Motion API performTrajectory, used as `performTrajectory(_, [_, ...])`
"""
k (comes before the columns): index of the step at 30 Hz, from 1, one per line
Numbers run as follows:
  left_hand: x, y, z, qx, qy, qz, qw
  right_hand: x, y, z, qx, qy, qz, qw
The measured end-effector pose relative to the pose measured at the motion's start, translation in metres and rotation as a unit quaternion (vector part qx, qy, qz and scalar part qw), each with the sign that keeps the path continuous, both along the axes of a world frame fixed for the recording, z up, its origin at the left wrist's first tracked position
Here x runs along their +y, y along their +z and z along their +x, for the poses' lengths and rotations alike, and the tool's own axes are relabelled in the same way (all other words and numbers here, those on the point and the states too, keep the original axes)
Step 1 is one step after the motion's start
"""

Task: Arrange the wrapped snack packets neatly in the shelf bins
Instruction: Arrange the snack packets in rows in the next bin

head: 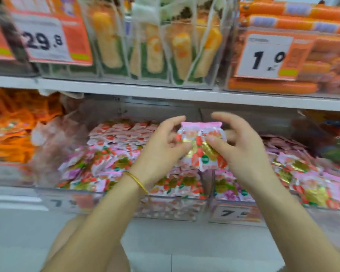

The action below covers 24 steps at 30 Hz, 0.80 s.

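Note:
A pink, red and gold wrapped snack packet [201,146] is held upright between both hands above the lower shelf bins. My left hand [161,150], with a gold bangle on its wrist, pinches the packet's left side. My right hand [241,148] pinches its right side with thumb and fingers. Below them a clear bin [126,203] holds several matching packets, partly in rows at the back and loose at the front. A second clear bin [283,210] to the right holds more of the same packets.
The shelf board [165,93] above carries clear bins of yellow-green packets [151,52] and orange sausages [294,22], with price tags. Orange packets [14,130] fill the bin at the lower left. Grey floor tiles lie below.

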State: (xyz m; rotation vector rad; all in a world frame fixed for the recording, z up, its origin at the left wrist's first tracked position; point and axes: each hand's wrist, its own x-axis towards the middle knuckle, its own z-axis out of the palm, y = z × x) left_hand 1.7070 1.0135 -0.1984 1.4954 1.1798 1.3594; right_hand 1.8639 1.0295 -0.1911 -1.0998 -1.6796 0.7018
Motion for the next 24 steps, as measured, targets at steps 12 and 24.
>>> performTrajectory(12, [0.002,-0.047,-0.088,0.265,0.092,-0.136,0.950,0.027,-0.033,-0.078,-0.224,0.043,-0.120,0.966])
performTrajectory(24, [-0.007,-0.050,-0.108,0.550,0.115,-0.151,0.813,0.021,-0.052,-0.103,-0.411,0.086,-0.050,0.906])
